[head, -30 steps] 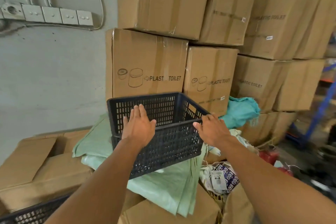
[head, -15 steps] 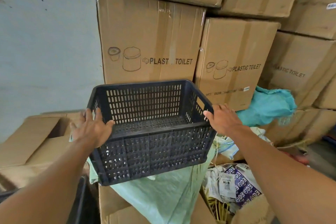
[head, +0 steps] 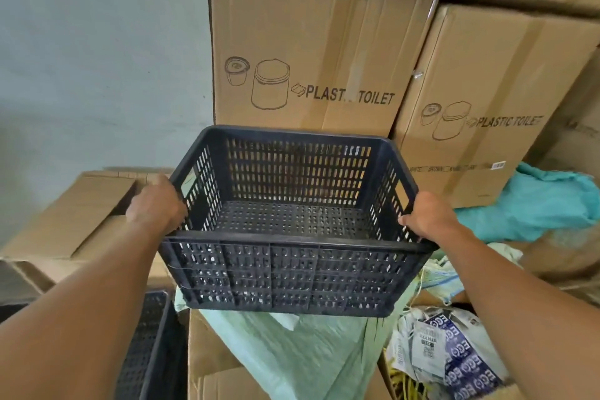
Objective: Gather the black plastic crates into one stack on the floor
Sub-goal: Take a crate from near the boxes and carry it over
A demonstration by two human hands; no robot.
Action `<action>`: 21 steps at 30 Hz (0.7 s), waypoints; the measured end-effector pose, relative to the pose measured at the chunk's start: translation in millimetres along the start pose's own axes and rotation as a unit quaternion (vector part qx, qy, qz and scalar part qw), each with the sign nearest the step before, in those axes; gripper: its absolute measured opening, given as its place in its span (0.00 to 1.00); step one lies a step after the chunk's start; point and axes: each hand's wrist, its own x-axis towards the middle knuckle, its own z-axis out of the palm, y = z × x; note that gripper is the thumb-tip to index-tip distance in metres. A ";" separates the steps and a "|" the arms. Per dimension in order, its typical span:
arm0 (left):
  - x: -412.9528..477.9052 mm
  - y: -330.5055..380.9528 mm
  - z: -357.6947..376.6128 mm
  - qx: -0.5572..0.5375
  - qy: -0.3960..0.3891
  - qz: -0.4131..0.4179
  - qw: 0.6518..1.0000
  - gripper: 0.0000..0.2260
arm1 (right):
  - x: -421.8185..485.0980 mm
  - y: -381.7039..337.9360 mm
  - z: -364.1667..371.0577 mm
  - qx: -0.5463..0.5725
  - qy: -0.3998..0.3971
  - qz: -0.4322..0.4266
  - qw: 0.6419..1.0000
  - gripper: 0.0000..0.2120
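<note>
An empty black slotted plastic crate fills the middle of the head view, held up over pale green sacks. My left hand grips the handle on its left side. On the opposite side, my right hand grips the right handle. A second black crate shows partly at the lower left, below my left forearm, with most of it hidden.
Stacked cardboard boxes printed "PLASTIC TOILET" rise right behind the crate. An open carton sits at the left against a grey wall. Pale green woven sacks, a teal cloth and a printed bag crowd the lower right.
My hands slid from the crate's near rim out to its two side handles and closed on them. The crate now sits nearer and larger in view, squarer to me.
</note>
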 end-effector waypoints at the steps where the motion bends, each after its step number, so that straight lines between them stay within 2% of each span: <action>1: -3.4 -1.0 2.1 -0.001 0.010 -0.005 1.000 0.17 | -3.0 2.5 2.1 0.006 0.001 0.004 1.000 0.17; 7: -44.3 -9.6 11.6 -0.034 0.046 -0.041 0.997 0.15 | -39.6 17.0 14.7 0.033 0.045 0.017 0.998 0.13; 11: -84.3 -30.2 6.7 -0.088 0.077 -0.049 0.992 0.05 | -77.1 24.0 7.1 0.027 0.084 -0.001 0.996 0.11; 18: -168.6 -75.7 -47.8 -0.112 0.147 -0.054 0.981 0.08 | -150.8 15.0 -19.5 0.034 0.133 -0.034 0.990 0.19; 21: -205.4 -110.6 -74.1 -0.085 0.180 -0.070 0.977 0.07 | -188.8 4.3 -19.3 0.056 0.142 -0.037 0.988 0.15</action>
